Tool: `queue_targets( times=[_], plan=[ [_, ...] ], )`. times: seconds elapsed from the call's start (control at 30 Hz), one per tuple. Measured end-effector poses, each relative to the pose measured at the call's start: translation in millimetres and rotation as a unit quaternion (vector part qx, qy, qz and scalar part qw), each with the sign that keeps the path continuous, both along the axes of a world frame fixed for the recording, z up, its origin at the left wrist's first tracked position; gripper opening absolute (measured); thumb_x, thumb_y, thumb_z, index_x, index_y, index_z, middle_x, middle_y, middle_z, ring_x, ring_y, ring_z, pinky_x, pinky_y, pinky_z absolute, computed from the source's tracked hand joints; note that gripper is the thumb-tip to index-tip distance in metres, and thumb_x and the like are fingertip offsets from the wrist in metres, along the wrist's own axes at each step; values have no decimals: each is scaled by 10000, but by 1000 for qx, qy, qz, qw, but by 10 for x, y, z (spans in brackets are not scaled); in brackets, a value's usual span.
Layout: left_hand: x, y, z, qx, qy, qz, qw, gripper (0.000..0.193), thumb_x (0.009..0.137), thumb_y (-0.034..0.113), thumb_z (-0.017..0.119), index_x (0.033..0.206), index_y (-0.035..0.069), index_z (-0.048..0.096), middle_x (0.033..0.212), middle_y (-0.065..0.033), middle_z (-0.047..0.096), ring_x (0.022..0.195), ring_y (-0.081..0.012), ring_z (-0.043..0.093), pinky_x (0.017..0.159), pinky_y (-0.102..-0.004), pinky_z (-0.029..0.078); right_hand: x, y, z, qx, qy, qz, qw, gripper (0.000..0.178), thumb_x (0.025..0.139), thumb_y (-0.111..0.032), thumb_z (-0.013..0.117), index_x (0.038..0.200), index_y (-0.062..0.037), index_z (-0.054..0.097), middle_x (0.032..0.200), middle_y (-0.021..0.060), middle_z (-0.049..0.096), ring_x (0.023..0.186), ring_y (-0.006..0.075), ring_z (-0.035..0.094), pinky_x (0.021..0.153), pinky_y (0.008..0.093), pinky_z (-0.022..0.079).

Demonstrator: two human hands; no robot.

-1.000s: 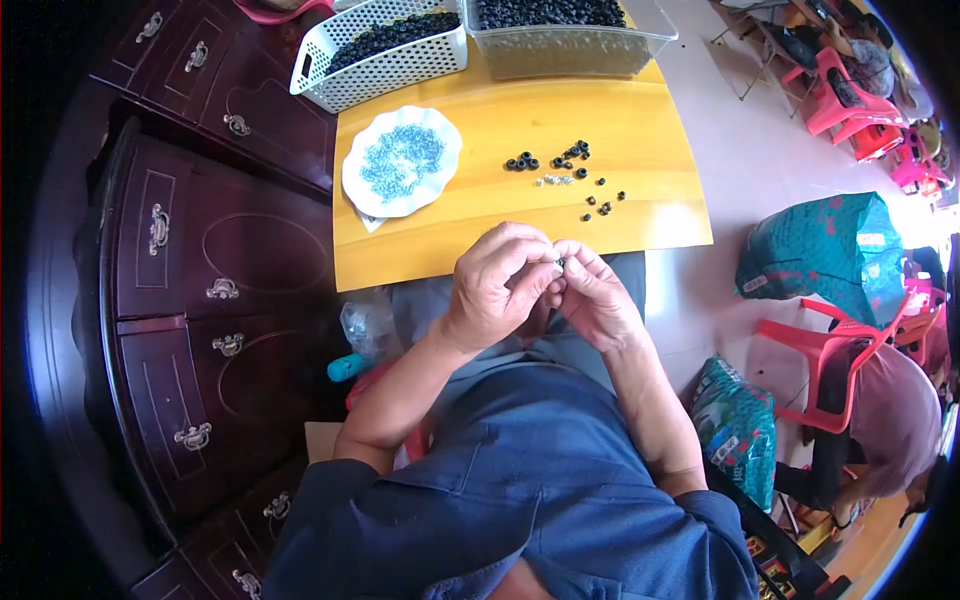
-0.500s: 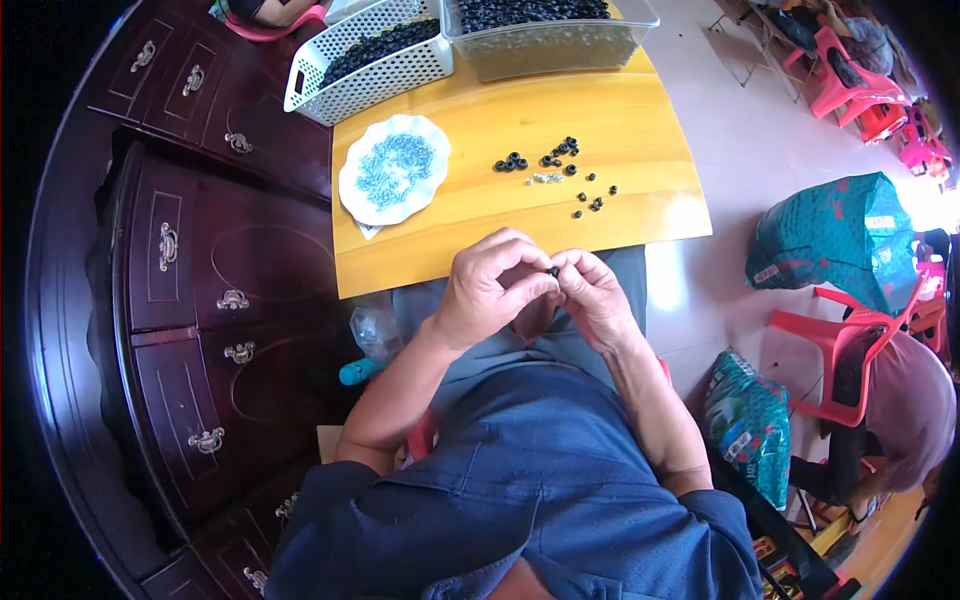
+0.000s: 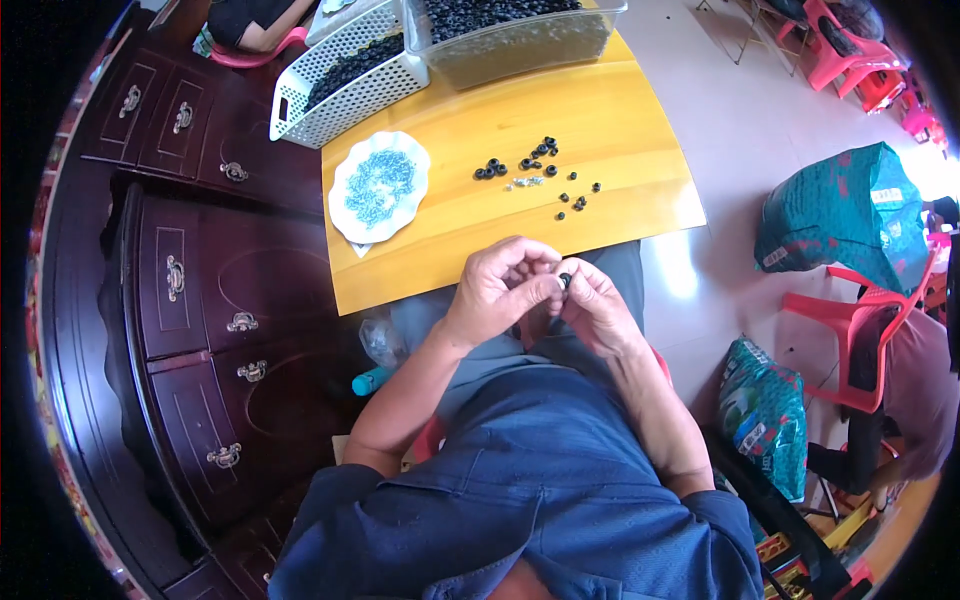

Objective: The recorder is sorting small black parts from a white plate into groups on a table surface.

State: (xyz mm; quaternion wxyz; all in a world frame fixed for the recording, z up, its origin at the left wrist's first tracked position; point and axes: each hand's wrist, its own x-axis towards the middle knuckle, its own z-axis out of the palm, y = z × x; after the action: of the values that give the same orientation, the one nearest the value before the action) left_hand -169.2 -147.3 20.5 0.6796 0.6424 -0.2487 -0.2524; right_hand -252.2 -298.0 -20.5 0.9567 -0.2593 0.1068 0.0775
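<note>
My left hand (image 3: 503, 292) and my right hand (image 3: 598, 308) meet over my lap, just off the near edge of the yellow wooden table (image 3: 450, 238). Their fingertips are pinched together around a small black ring-shaped part (image 3: 566, 281), partly hidden by the thumbs. On the tabletop beyond lie several larger black round parts (image 3: 491, 170), several smaller black ones (image 3: 580, 203) and a little row of shiny silvery pieces (image 3: 528, 182). A white scalloped plate (image 3: 343, 212) at the left carries many small clear bluish pieces (image 3: 381, 188).
At the table's far side stand a white perforated basket (image 3: 350, 95) and a clear tub (image 3: 520, 65), both filled with black parts. A dark wooden cabinet (image 3: 265, 270) borders the left. On the right are teal bags (image 3: 835, 215), a red chair (image 3: 835, 320) and another person (image 3: 905, 380).
The view has shifted slightly, so the table things appear further left. My fingers have turned a little around the black part, which now shows more between the thumbs.
</note>
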Motion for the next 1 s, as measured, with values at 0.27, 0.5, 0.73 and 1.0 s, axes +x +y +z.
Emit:
queue_targets(
  times=[0.27, 0.5, 0.73, 1.0],
  plan=[
    [456, -259, -358, 205, -289, 123, 927, 255, 803, 65, 757, 1041, 33, 671, 891, -100, 667, 759, -228, 676, 668, -321, 546, -28, -194, -134, 6, -58, 49, 997, 317, 964, -333, 656, 1090, -47, 605, 898, 38, 617, 800, 128, 565, 753, 256, 462],
    [508, -482, -484, 285, -439, 105, 846, 225, 820, 203, 736, 996, 72, 690, 934, -94, 669, 892, -294, 659, 783, -414, 533, -63, -207, -167, 3, -55, 37, 998, 308, 966, -320, 655, 1089, -43, 600, 899, 38, 615, 802, 128, 567, 754, 257, 462],
    [543, -478, -549, 271, -467, 110, 834, 87, 846, 168, 686, 866, 84, 673, 861, -73, 641, 856, -287, 637, 767, -432, 511, -76, -189, -41, 13, -59, 27, 998, 266, 991, -291, 619, 1061, -36, 594, 906, 44, 605, 815, 127, 559, 755, 262, 454],
    [355, -146, -356, 104, -279, 155, 942, 73, 852, 8, 708, 916, -6, 677, 835, -116, 711, 717, -235, 696, 643, -322, 539, -44, -129, 38, 4, -43, 24, 999, 272, 990, -301, 620, 1058, -39, 594, 887, 42, 591, 786, 132, 538, 739, 259, 441]
  ],
)
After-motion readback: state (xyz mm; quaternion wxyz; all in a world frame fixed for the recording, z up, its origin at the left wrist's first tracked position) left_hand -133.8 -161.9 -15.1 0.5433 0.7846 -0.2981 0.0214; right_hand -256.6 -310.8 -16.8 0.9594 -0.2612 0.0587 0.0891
